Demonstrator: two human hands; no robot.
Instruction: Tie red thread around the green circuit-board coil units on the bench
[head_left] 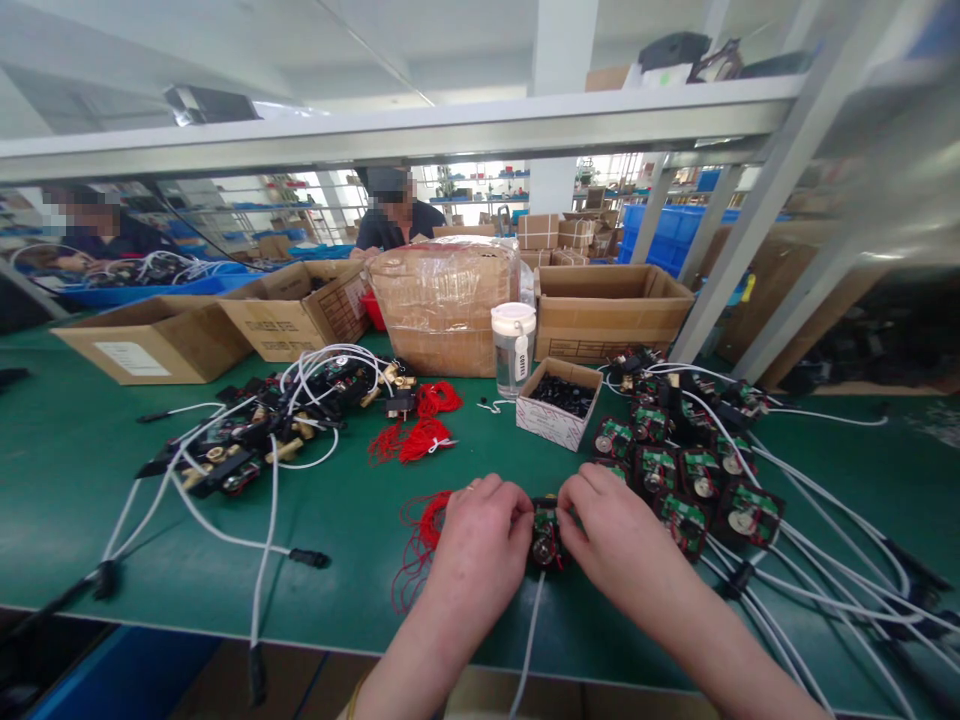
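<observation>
Between my two hands sits a small black housing with a green circuit board (546, 540), its white cable (534, 630) running down over the table's front edge. My left hand (487, 525) is closed at the housing's left side, fingers bent inward. My right hand (600, 515) pinches at its upper right side. Fingertips of both hands are partly hidden, so any small part between them does not show. A bundle of red wires (431, 520) lies just left of my left hand. Several similar circuit-board housings (701, 475) with white cables are grouped right of my right hand.
A small box of black parts (559, 395) and a lidded cup (514, 350) stand ahead. Assembled units with brass fittings (247, 440) pile up at left. More red wire bundles (424, 440) lie mid-table. Cardboard boxes (442, 310) line the back; a co-worker (397, 220) sits beyond.
</observation>
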